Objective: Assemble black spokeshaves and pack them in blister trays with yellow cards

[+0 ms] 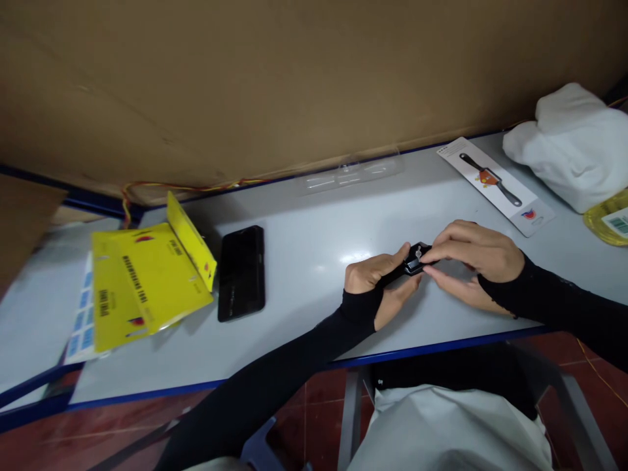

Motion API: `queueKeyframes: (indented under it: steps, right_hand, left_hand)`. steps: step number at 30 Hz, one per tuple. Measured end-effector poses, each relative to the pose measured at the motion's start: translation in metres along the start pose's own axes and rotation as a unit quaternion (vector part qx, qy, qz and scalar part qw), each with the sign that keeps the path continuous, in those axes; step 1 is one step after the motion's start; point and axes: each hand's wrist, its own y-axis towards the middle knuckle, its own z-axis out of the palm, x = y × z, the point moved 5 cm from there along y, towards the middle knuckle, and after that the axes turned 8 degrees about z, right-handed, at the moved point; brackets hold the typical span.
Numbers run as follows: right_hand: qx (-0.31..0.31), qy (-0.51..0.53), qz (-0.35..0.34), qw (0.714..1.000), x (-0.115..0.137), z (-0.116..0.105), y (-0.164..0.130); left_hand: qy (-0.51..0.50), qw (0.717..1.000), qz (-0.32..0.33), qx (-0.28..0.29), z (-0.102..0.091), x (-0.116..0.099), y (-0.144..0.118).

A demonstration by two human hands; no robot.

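Observation:
My left hand (375,282) grips a small black tool (415,259) by its handle, just above the grey table (304,248). My right hand (473,252) pinches the tool's head, where a small metal part shows. Both hands meet over the table's middle right. Black sleeves cover both forearms. Most of the tool is hidden inside my fingers.
A black phone (241,272) lies left of my hands. Yellow packaging cards (147,278) sit further left over blue-and-white sheets (81,314). A clear plastic blister (350,171) and a white card picturing a tool (495,184) lie near the cardboard wall. White cloth (572,147) fills the right corner.

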Motion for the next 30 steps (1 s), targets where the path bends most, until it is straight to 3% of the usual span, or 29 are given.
queueKeyframes:
  steps: [6,11,16,21,30]
  right_hand:
    - [0.019,-0.053,0.017,0.998,-0.006,0.001,0.001]
    - [0.045,-0.007,0.016,0.999,-0.009,-0.001,-0.003]
    - [0.005,-0.044,0.027,0.999,-0.011,0.005,-0.008]
    - [0.019,-0.001,-0.025,1.0,-0.006,0.017,-0.012]
    - [-0.023,-0.085,-0.041,0.995,-0.014,0.002,0.011]
  left_hand:
    - [0.017,1.0,0.012,0.015,0.001,-0.002,0.0]
    - [0.018,1.0,0.016,0.0,0.0,0.0,0.001]
    - [0.008,1.0,0.0,-0.004,0.0,0.003,0.003]
    - [0.016,1.0,0.004,-0.006,0.002,0.007,0.004]
    - [0.017,0.998,0.064,0.021,0.008,0.006,0.007]
